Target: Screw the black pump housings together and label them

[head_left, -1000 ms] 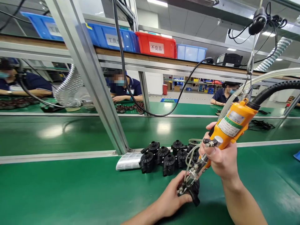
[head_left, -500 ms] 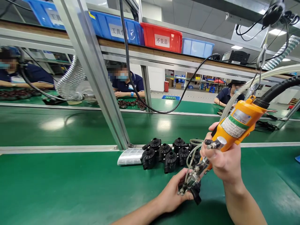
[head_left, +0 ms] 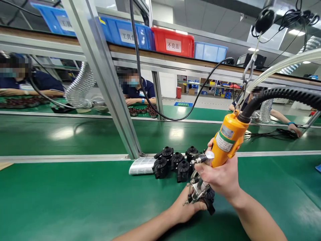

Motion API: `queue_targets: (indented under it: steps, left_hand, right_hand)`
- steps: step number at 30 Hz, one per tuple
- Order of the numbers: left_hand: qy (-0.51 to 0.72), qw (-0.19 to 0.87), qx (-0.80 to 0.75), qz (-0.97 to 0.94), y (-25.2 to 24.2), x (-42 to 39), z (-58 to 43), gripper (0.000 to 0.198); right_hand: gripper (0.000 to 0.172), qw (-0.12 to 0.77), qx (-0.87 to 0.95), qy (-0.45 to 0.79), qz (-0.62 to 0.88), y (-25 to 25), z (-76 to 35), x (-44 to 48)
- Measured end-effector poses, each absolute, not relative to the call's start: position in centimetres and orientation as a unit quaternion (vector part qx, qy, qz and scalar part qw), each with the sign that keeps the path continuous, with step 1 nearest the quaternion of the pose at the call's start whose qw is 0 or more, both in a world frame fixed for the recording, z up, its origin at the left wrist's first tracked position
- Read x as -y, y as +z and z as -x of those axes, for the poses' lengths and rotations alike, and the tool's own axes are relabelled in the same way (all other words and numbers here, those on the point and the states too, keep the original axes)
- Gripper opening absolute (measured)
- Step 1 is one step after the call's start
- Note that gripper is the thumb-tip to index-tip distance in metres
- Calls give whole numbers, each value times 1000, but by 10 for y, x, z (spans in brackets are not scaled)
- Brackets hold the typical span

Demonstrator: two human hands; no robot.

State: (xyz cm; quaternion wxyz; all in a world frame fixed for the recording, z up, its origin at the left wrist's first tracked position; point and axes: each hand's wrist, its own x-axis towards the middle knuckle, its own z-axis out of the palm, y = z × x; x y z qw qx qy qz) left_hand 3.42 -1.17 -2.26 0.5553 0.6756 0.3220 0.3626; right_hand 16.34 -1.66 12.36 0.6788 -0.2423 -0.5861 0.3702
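Note:
My right hand (head_left: 223, 175) is wrapped round an orange powered screwdriver (head_left: 227, 139), hung from a metal hook with a thick black ribbed cable at its top. The tool leans with its metal nozzle end (head_left: 199, 190) down over a black plastic pump housing (head_left: 210, 201). Low on the green bench, my left hand (head_left: 187, 206) grips that housing from the left, its fingers partly covered by the nozzle and fittings. The tool tip's exact contact with the housing is hidden. Just beyond stand several similar black pump housings (head_left: 177, 160), some behind the tool.
A roll of clear-white labels (head_left: 142, 166) lies left of the housings. A slanted metal post (head_left: 107, 80) rises behind it. Blue bins (head_left: 127, 31) and a red bin (head_left: 173, 42) sit on the shelf above. A black cable (head_left: 175, 119) droops across. Co-workers (head_left: 142, 87) sit at the far bench.
My right hand and the screwdriver have swung left, and the tool stands more upright. Its nozzle now covers more of my left hand. The housing in my left hand has barely moved.

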Motion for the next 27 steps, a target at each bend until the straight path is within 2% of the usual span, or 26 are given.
queue_targets:
  steps: [3, 8, 11, 14, 16, 19, 22, 27]
  left_hand:
    - [360, 549, -298, -693, -25, 9, -30, 52]
    - [284, 600, -237, -709, -39, 1, -14, 82]
    - [292, 546, -276, -735, -49, 4, -16, 105]
    - [352, 483, -364, -714, -57, 9, -23, 94]
    - [358, 498, -379, -693, -59, 9, -21, 84]
    - [353, 528, -353, -687, -58, 6, -13, 87]
    - [362, 515, -376, -680, -57, 3, -9, 83]
    - [380, 491, -410, -668, -65, 1, -11, 73]
  right_hand:
    - [54, 683, 572, 383, 244, 124, -178, 14]
    - [57, 748, 478, 431, 160, 145, -239, 26]
    - [53, 765, 465, 420, 149, 156, -272, 34]
    - [54, 747, 475, 428, 183, 157, -281, 30]
    - [55, 743, 485, 412, 206, 152, -276, 22]
    - [51, 759, 503, 338, 236, 142, -263, 5]
    - [46, 771, 513, 279, 254, 135, -248, -11]
    - [43, 771, 516, 280, 247, 132, -230, -19]
